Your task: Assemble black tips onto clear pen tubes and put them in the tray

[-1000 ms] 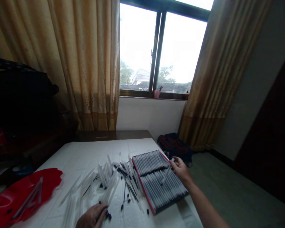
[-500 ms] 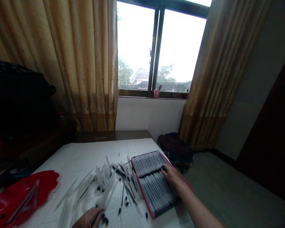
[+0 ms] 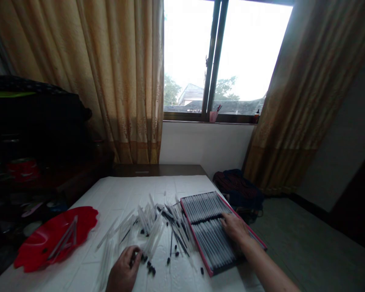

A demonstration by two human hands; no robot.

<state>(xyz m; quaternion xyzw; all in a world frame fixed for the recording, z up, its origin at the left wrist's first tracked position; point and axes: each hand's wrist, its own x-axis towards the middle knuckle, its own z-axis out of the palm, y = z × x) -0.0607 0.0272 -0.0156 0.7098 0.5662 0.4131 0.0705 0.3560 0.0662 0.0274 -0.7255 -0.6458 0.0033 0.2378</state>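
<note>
My left hand (image 3: 126,265) is low over the table, its fingers curled together beside several small black caps (image 3: 152,269) and the ends of clear plastic tubes (image 3: 153,241). Something dark shows between those fingers, too small to name. My right hand (image 3: 235,228) rests on a pink-edged box (image 3: 200,249) packed with two rows of clear tubes (image 3: 209,240). Its fingers are bent at the dark gap between the rows, and their tips are hidden. Thin black rods (image 3: 179,235) lie loose among tubes left of the box.
A red scalloped tray (image 3: 33,251) holding a few tubes sits on the left of the white table (image 3: 121,188). Dark shelves with a red tin (image 3: 23,169) stand at far left. Beyond the table's right edge is a dark cloth-covered pile (image 3: 240,188).
The view has swung left, so the scene sits further right. My left hand shows more fully, its fingers still by the caps. My right hand stays at the box's middle gap.
</note>
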